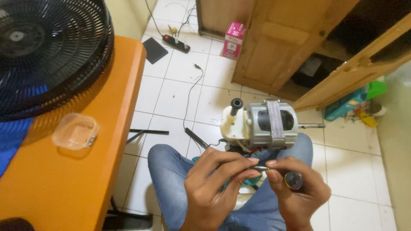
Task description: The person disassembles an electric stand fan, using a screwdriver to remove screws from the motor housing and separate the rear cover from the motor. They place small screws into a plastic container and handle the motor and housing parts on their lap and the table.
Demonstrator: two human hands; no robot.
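My left hand (214, 184) pinches the thin metal shaft of a screwdriver (274, 171) between thumb and fingertips, a narrow grip closed on the shaft. My right hand (299, 192) wraps the dark round handle at the other end, its grip shut around it, the butt of the handle facing up at me. The screwdriver lies crosswise, just in front of the fan motor (263, 124) and lower than it.

The fan motor rests on my lap, on my blue jeans (171, 171). It has a grey metal body with a band across the middle, a cream plastic housing on its left with a black knob sticking up, and a bare steel axle poking out to its right. Red wires show under it, just above my fingers.

To the left of the motor stands the orange table (85, 171), carrying a small clear plastic box (76, 131) and a black fan grille (47, 51). Beyond the motor, a wooden cabinet (282, 47) stands open on the white tiled floor (180, 85), with a black cable trailing to a power strip (176, 42).
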